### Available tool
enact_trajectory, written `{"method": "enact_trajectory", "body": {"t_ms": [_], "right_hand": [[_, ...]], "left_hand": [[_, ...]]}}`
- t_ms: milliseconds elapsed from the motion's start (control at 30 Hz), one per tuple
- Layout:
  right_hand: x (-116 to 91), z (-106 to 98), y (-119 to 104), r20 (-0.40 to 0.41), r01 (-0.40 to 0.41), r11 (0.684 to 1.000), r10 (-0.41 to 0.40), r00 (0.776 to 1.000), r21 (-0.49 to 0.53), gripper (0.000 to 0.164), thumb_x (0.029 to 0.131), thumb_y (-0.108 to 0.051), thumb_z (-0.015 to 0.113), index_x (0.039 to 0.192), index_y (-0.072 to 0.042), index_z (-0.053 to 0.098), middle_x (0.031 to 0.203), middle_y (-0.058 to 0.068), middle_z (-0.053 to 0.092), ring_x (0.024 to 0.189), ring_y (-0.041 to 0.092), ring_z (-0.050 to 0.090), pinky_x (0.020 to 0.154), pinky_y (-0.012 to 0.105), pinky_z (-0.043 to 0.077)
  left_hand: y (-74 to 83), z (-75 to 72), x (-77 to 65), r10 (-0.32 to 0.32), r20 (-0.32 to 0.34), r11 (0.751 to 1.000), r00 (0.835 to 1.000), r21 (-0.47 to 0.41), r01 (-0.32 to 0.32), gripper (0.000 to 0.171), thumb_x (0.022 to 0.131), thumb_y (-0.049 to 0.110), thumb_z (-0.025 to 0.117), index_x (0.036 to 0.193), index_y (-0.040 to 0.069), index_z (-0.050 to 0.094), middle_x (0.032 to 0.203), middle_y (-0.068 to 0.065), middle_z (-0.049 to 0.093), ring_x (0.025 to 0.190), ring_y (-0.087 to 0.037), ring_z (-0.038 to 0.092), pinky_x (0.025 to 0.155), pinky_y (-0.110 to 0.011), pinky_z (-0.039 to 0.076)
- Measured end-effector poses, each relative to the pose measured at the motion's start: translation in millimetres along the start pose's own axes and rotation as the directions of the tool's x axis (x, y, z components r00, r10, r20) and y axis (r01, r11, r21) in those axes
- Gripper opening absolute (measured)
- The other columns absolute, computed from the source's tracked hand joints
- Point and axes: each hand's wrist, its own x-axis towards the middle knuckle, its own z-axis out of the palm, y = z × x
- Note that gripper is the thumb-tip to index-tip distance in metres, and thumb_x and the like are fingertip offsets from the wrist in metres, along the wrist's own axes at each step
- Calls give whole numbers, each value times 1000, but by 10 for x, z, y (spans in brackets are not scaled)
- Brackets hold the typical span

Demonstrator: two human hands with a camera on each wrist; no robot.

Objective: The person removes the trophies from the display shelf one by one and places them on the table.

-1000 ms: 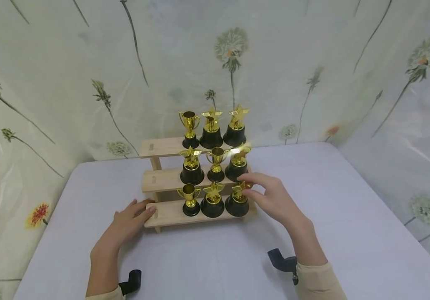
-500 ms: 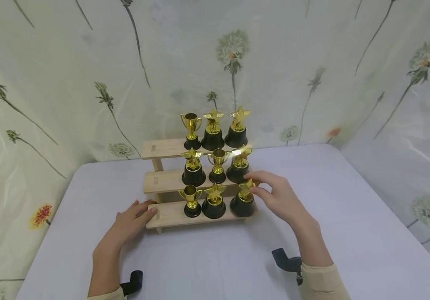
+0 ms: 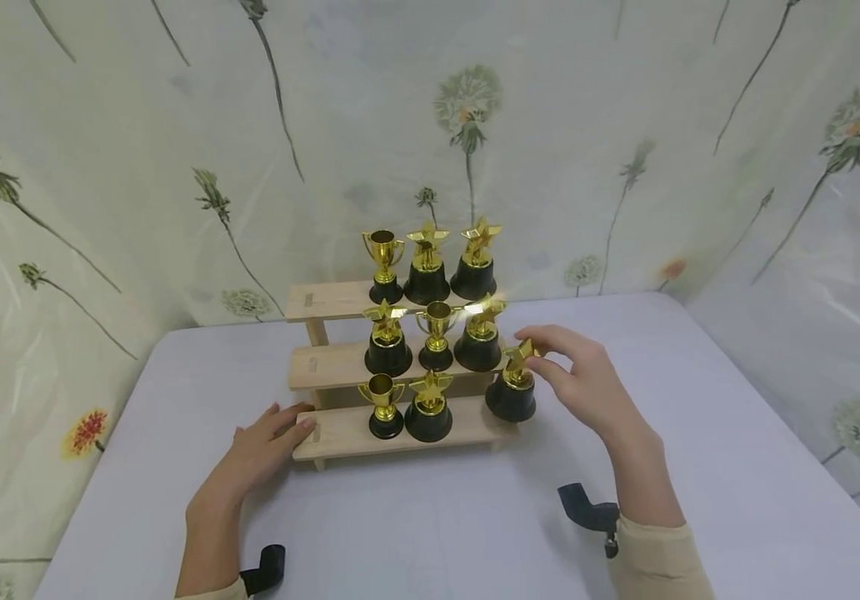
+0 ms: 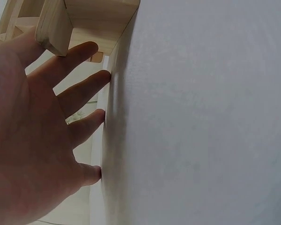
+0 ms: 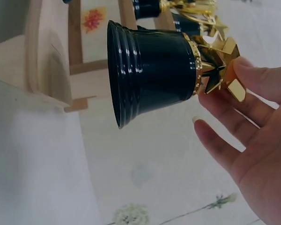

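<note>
A three-tier wooden display stand (image 3: 340, 425) holds several small gold trophies on black bases. My right hand (image 3: 591, 383) pinches a star trophy (image 3: 512, 398) by its gold star, its black base tilted past the right end of the bottom tier. In the right wrist view the thumb and fingers hold the star of the star trophy (image 5: 164, 70) while the base hangs free. My left hand (image 3: 261, 450) holds the bottom tier's left end, thumb on top. In the left wrist view the left hand's other fingers (image 4: 86, 89) are spread, several tips near the white tabletop.
The bottom tier bears a cup trophy (image 3: 382, 408) and a star trophy (image 3: 428, 408). On the middle tier a cup trophy (image 3: 436, 337) stands between two star trophies. The top tier has a cup trophy (image 3: 383, 267) and two star trophies. Flower-printed curtain (image 3: 587, 167) surrounds the white table (image 3: 400, 525).
My right hand has taken the star trophy off the right of the bottom tier, moving it rightward and up. The left hand stays at the stand's left end.
</note>
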Motion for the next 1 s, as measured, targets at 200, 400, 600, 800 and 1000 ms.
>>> {"method": "enact_trajectory", "body": {"t_ms": [200,400,600,800,1000], "right_hand": [[38,-47,62,-14,-17,1000,17,1000,-15,34,93,-4,68,123,-17,67,117,1,71,102,14,63,92,33,51],[69,-60,119,-21,-24,999,24,999,-26,34,92,0,67,123,-14,67,119,4,70,105,21,65,92,40,53],[123,-66,202,-34,-52,999,52,998,10,32,91,5,65,121,-8,65,117,12,70,105,30,66,95,56,50],[190,-3,317,-70,-64,998,65,995,20,32,91,7,63,120,-7,65,119,16,69,104,35,67,96,56,50],[256,68,457,-90,-69,997,72,993,38,34,91,9,63,121,-6,65,120,17,68,104,38,68,96,56,51]], "left_hand": [[-11,-2,-20,-1,-7,1000,1000,-15,1,75,96,70,38,151,19,44,162,-22,27,154,-42,11,113,-76,-9],[-5,-1,-14,-2,-17,1000,1000,-22,2,74,97,69,39,151,19,45,162,-20,29,154,-40,11,113,-76,-9],[31,-11,-37,-8,-22,1000,1000,-25,7,71,97,67,41,150,20,45,162,-22,26,154,-43,10,113,-76,-9],[26,-10,-36,-3,-28,999,1000,-35,2,72,96,68,43,149,19,47,162,-21,28,154,-42,11,114,-75,-10],[30,-1,-31,-4,-34,999,999,-46,2,71,97,67,43,149,18,47,162,-23,25,154,-43,11,114,-75,-11]]}}
